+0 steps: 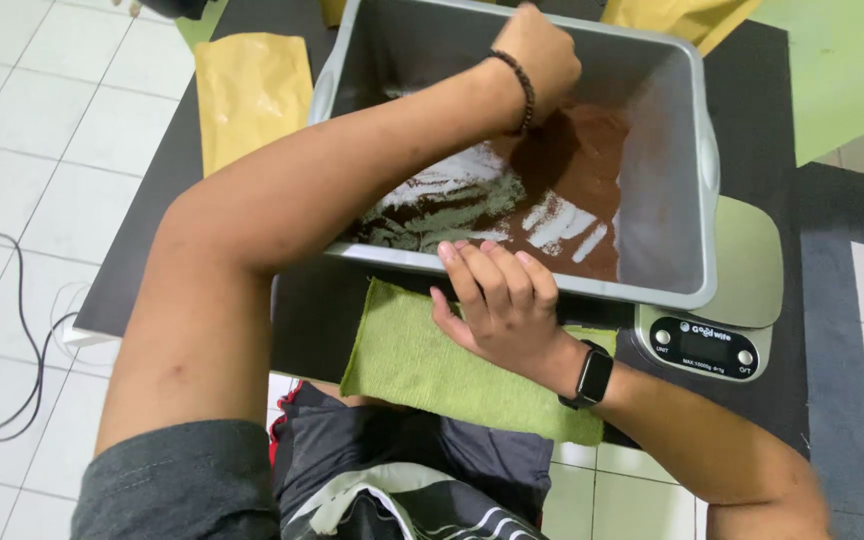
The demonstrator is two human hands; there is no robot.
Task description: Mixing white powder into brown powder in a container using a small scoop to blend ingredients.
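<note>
A grey, deep, rectangular tub (667,180) with rounded corners sits upright on a small kitchen scale (742,300) at the table's near edge, its near rim overhanging a green cloth (402,350). Its floor is thinly covered with reddish-brown powder (582,165), heaped thicker toward the right and scraped into pale streaks on the left, where bare grey bottom and some darker smears show through.
</note>
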